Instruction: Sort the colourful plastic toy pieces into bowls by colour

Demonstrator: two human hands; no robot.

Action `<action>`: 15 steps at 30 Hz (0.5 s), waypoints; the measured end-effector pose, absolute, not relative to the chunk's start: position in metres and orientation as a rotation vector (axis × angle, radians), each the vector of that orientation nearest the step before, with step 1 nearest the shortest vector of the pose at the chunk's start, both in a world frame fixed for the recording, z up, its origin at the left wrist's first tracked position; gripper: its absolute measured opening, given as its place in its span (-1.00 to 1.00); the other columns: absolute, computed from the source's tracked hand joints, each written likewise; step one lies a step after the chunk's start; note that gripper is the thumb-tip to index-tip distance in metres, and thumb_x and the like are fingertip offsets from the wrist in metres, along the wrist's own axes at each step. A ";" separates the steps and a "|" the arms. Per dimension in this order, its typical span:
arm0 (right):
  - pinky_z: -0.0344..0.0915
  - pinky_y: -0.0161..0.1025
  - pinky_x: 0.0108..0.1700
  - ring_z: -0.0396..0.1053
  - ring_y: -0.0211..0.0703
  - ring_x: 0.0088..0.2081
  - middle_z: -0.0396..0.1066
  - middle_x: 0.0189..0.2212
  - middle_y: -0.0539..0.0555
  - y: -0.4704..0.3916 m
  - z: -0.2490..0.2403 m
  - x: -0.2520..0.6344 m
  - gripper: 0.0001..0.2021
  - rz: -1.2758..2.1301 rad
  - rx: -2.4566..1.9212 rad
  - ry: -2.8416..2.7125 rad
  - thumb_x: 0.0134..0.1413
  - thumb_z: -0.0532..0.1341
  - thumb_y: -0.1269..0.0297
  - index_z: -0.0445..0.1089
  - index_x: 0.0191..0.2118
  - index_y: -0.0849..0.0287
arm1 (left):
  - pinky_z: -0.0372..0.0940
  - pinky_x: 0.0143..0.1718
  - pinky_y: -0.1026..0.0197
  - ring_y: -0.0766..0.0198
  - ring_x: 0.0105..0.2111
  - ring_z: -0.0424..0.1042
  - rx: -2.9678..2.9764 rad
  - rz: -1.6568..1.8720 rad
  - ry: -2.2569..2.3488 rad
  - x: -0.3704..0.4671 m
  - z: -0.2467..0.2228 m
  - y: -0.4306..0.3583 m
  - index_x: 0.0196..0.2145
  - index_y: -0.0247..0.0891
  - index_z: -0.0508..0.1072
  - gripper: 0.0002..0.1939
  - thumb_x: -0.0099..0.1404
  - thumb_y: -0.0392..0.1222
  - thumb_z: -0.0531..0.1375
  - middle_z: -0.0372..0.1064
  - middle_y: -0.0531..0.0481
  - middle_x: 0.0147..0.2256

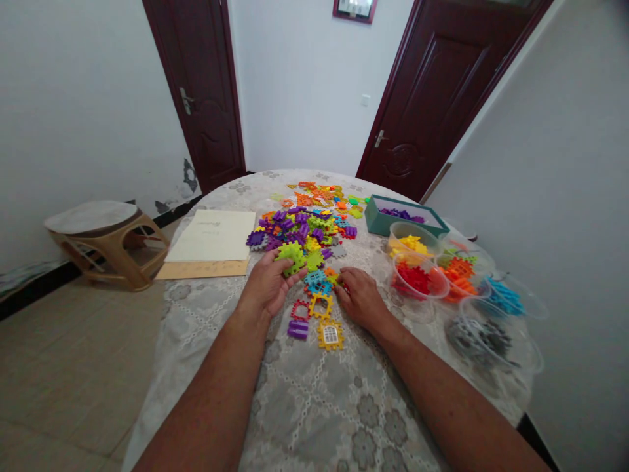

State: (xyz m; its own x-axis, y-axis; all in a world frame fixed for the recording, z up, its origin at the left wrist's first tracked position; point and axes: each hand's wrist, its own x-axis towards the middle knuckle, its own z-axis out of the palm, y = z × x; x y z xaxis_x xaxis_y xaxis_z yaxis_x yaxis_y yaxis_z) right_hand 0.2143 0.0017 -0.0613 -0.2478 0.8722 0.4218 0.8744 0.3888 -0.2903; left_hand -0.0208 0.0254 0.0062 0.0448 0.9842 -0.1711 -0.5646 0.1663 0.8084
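We see the round edge of the table [363, 393] curve far behind the toys, and a wide bit of flowery cloth shows between our arms. Our hands are apart. Our left hand [270, 280] grips a lime green toothed block [291, 258], just in front of the big toy pile [302, 226]. The block leans, with its flat face turned toward us; we can't tell which side is longest. Our right hand [361, 296] is down by the small orange and yellow pieces [333, 276], but we can't tell if it pinches one. Between our hands are blue window pieces [318, 282]. Nearer us sit a red frame [300, 310], yellow frames [321, 306] and a purple block [297, 330]. Clear tubs [420, 278] and a green box [378, 223] crowd the right; paper [211, 235] lies left.
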 end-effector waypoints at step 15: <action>0.30 -0.24 -0.37 0.37 -0.14 -0.43 0.41 -0.45 -0.03 -0.033 -0.030 0.200 -0.68 0.639 -1.363 -1.525 0.45 0.02 -0.02 0.38 -0.13 0.07 | 0.54 -0.05 0.03 0.14 -0.03 0.51 0.714 1.062 0.842 0.007 0.000 0.009 -0.06 -0.20 0.43 -0.53 0.03 -0.43 0.24 0.46 -0.16 0.01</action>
State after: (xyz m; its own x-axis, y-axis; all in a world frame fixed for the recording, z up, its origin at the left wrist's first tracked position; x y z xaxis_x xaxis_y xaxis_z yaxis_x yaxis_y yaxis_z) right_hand 0.2004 -0.0334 -0.0304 0.0821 0.9485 0.3058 0.4473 0.2392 -0.8618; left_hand 0.0069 0.0090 0.0004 0.2476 0.9390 -0.2385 -0.4469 0.3291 0.8318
